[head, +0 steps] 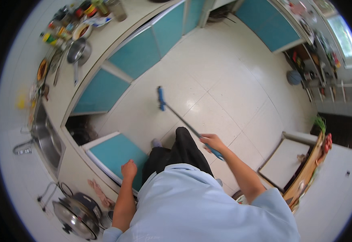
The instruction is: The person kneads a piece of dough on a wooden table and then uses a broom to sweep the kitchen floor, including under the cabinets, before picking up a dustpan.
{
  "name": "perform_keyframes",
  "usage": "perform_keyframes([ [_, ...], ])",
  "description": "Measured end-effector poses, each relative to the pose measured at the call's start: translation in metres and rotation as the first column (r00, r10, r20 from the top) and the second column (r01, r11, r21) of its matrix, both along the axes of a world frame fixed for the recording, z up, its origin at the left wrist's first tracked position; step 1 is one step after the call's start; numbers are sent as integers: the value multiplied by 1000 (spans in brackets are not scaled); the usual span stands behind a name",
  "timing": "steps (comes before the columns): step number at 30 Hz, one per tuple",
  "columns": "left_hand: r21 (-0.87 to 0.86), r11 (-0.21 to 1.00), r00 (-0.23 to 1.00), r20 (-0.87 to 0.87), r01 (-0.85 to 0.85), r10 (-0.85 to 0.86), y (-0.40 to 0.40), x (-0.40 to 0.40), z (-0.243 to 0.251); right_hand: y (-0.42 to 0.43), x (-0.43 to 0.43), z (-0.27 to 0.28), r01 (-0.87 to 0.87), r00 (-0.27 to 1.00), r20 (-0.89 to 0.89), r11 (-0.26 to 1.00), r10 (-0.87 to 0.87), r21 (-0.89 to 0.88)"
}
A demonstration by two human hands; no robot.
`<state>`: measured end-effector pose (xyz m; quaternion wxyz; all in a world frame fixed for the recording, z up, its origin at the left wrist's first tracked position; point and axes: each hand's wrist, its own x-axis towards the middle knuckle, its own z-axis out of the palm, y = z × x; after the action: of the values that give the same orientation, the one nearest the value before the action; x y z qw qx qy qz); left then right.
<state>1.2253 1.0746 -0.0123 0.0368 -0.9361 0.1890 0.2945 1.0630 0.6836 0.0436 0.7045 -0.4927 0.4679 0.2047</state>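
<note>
My right hand grips a long-handled floor brush near the blue end of its grey shaft. Its narrow blue head, with a dark fringe along one side, is low over the pale tiled floor; blur hides whether it touches. At my left side, my left hand is curled with nothing visible in it, in front of a teal cabinet door. My dark trousers and one foot show between the hands.
Along the left runs a counter with a steel saucepan, a sink and a lidded pot. Below it, a cabinet opening is dark. To the right stand a white-topped unit and a shelf rack.
</note>
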Motion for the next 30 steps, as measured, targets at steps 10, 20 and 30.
perform_keyframes([
  [10, -96, 995, 997, -70, 33, -40, -28, 104, -15, -90, -33, -41, 462, 862, -192, 883, -470, -86],
  [20, -77, 995, 981, -177, 69, -82, -86, 244, -26, -61, 37, 33, 490, 848, -130, 854, -513, -174],
  [30, -323, 903, 911, -206, 282, -357, -240, 296, -18, -88, 171, -60, 526, 851, 0, 851, -526, -8],
])
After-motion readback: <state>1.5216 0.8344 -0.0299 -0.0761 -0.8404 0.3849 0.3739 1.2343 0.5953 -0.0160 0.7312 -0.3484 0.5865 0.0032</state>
